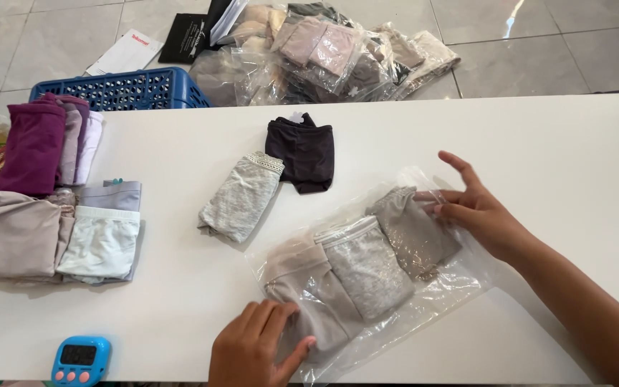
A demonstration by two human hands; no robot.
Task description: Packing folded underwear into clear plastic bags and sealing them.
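Observation:
A clear plastic bag (pixel 445 290) lies on the white table (pixel 539 143) with three folded garments inside: beige (pixel 302 276), light grey (pixel 370 265) and taupe (pixel 413 229). My left hand (pixel 256 347) presses on the bag's near end over the beige garment. My right hand (pixel 478 208) rests with spread fingers on the bag's far end by the taupe garment. Loose on the table beyond the bag lie a folded grey garment (pixel 241 197) with lace trim and a folded black garment (pixel 302 150).
Stacks of folded garments sit at the table's left: purple (pixel 34 147), beige (pixel 16 233), pale white (pixel 102 244). A blue timer (pixel 80 360) lies at the near edge. On the floor are a blue basket (pixel 127 87) and a pile of bagged garments (pixel 324 50).

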